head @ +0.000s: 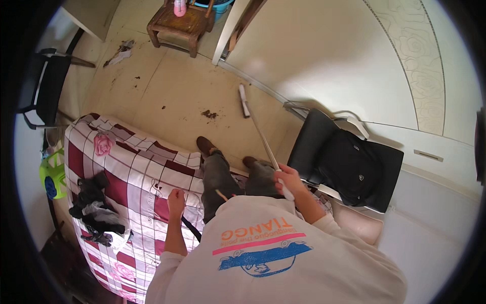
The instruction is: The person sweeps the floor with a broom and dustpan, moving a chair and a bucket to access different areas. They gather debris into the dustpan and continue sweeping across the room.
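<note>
My right hand is closed around the white grip of a long-handled broom. Its narrow head rests on the tiled floor, near the foot of the white sliding door. My left hand is curled into a fist over the checked bedspread, with nothing visible in it. Dark crumbly debris lies on the floor between my feet and the wooden chair. Farther off at the upper left is a larger heap of dirt and paper scraps.
A wooden chair holds a pink bottle at the top. On my right, a black chair bears a black bag. Black and clear plastic bags lie on the bed. A green plastic stool and another black chair are at left.
</note>
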Demonstrator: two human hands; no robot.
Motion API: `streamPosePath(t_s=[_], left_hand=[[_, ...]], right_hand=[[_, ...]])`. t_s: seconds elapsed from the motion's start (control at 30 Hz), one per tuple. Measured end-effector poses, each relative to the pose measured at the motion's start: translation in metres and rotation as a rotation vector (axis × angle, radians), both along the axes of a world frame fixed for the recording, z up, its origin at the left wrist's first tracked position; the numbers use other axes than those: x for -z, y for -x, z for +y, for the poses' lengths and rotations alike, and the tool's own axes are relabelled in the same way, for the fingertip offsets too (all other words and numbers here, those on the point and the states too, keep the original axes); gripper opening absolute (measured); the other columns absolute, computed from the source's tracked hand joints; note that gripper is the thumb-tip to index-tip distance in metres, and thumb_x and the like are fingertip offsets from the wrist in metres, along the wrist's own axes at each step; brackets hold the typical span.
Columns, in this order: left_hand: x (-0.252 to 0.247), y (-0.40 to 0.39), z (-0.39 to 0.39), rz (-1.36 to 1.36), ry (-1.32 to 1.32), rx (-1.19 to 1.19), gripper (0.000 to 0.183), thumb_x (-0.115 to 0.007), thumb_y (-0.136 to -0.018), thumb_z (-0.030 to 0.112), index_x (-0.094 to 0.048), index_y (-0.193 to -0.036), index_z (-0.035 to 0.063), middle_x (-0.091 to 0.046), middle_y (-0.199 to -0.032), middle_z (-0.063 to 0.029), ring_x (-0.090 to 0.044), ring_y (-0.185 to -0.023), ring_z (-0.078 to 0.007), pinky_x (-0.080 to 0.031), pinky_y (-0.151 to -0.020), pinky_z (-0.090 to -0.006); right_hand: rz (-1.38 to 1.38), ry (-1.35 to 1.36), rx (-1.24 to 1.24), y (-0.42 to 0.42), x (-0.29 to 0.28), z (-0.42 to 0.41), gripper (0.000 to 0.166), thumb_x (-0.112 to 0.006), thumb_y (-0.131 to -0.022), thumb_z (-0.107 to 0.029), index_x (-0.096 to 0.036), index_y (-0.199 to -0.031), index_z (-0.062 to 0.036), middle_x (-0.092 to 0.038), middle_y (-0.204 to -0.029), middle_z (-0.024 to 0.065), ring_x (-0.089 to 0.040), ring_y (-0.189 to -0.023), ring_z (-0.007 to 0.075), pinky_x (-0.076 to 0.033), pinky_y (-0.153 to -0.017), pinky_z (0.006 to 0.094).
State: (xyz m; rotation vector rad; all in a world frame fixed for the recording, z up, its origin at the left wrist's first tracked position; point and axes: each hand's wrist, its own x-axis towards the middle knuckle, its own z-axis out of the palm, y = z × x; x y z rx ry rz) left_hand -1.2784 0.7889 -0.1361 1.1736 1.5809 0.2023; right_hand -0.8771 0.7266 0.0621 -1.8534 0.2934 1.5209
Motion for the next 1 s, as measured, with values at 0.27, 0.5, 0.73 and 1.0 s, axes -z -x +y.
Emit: streamPosePath(t_s=[0.27,0.5,0.73,1.0], left_hand=[[-0.039,-0.040,0.060,-0.073,0.210,-0.026,0.019,-0.051,-0.082,0.017,-0.057,-0.077,0.0001,-0.051,-0.054,-0.0053,-0.048,-0.040,-0.0124,-0.038,-0.038,-0.0272],[-0.047,-0.042,0.063,-0.052,0.198,0.045,0.019,-0.051,-0.081,0.017,-0.058,-0.076,-0.0003,-0.053,-0.054,-0.0077,-0.050,-0.041,-0.0141,-0.041,-0.040,-0.0288],[-0.011,0.001,0.054,0.046,-0.001,0.173,0.018,-0.051,-0.082,0.015,-0.057,-0.075,-0.0009,-0.052,-0.056,-0.0046,-0.047,-0.042,-0.0108,-0.039,-0.038,-0.0267],[-0.003,-0.028,0.066,-0.017,0.020,0.272,0.020,-0.051,-0.083,0.018,-0.056,-0.076,0.0004,-0.051,-0.053,-0.0052,-0.048,-0.042,-0.0112,-0.040,-0.039,-0.0280]], right_hand=[[-0.098,0.064,0.078,0.001,-0.044,-0.020,0.031,-0.052,-0.078,-0.004,-0.050,-0.109,-0.0038,-0.047,-0.062,0.0043,-0.045,-0.043,0.0123,-0.034,-0.033,0.0277],[-0.173,0.109,0.325,-0.020,0.045,-0.037,0.007,-0.049,-0.074,0.001,-0.049,-0.080,-0.0006,-0.045,-0.055,0.0075,-0.046,-0.040,0.0193,-0.035,-0.033,0.0339],[-0.274,0.162,0.079,-0.026,0.090,0.005,0.004,-0.046,-0.074,0.004,-0.046,-0.075,0.0003,-0.044,-0.054,0.0084,-0.047,-0.041,0.0203,-0.037,-0.033,0.0350],[-0.183,0.080,-0.081,-0.016,0.036,0.027,0.011,-0.049,-0.079,-0.003,-0.046,-0.090,-0.0031,-0.045,-0.061,0.0042,-0.046,-0.043,0.0135,-0.037,-0.032,0.0303]])
